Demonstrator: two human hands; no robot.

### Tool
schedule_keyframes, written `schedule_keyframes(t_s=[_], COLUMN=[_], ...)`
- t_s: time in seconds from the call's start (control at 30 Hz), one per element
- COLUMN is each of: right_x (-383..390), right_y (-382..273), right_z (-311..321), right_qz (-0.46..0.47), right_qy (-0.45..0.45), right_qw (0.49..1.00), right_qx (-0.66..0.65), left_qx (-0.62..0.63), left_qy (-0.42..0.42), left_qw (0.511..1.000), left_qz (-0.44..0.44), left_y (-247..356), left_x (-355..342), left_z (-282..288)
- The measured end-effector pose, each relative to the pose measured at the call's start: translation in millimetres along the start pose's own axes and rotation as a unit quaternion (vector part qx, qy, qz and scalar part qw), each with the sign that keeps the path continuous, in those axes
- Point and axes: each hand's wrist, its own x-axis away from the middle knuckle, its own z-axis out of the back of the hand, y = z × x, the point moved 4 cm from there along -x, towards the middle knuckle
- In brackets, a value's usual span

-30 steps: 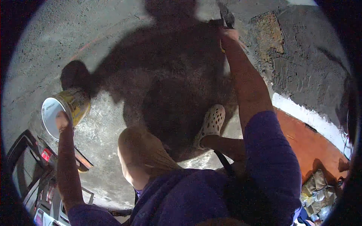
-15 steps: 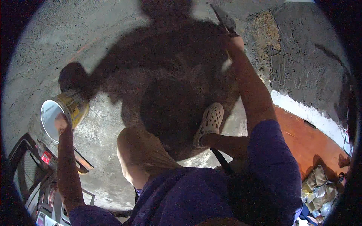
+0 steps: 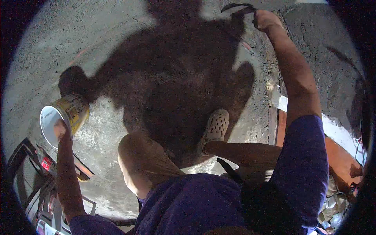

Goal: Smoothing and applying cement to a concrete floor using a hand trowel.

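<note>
My left hand point(image 3: 59, 130) is closed over the rim of a yellow bucket point(image 3: 75, 111) with a pale inside, its fingers reaching into the mouth. The bucket is tilted, its opening turned toward the lower left; what it contains, if anything, I cannot make out. Far up on the right, my right hand point(image 3: 268, 20) grips a trowel point(image 3: 237, 6) whose dark, thin blade points left. That blade appears nearly edge-on over the rough grey cement surface point(image 3: 219, 39). My fingers hide the trowel's handle.
Darker, smeared cement point(image 3: 321, 39) covers the upper right, above a white strip point(image 3: 338, 129) and an orange-brown panel point(image 3: 340, 154). A chair point(image 3: 25, 176) stands at the lower left. Crumpled bags point(image 3: 333, 203) lie at the lower right. My clog point(image 3: 216, 125) is near the middle.
My right hand has moved up and to the right with the trowel, whose blade has turned from showing its flat side to nearly edge-on. The left hand and bucket have shifted slightly left.
</note>
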Motion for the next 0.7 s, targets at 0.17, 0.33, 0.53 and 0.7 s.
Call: schedule_keyframes(t_s=[0.17, 0.33, 0.53, 0.7], right_x=[-14.9, -0.3, -11.6, -2.9], right_y=[-13.6, 9.9, 32.3, 4.2], right_z=[37.6, 71.6, 28.9, 14.6], right_qz=[-0.057, 0.167, -0.097, -0.059], right_qy=[-0.069, 0.005, -0.095, -0.105], right_qw=[0.995, 0.953, 0.987, 0.991], right_qx=[0.045, -0.253, 0.086, 0.064], left_qx=[0.125, 0.132, 0.485, -0.003], left_qy=[-0.134, -0.166, -0.049, -0.156], left_qw=[0.955, 0.965, 0.783, 0.986], left_qz=[0.235, 0.156, 0.386, 0.06], left_y=[-29.4, -23.3, -1.1, 15.3], left_x=[5.4, 0.2, 4.9, -6.0], left_z=[-18.3, -13.7, 5.4, 20.4])
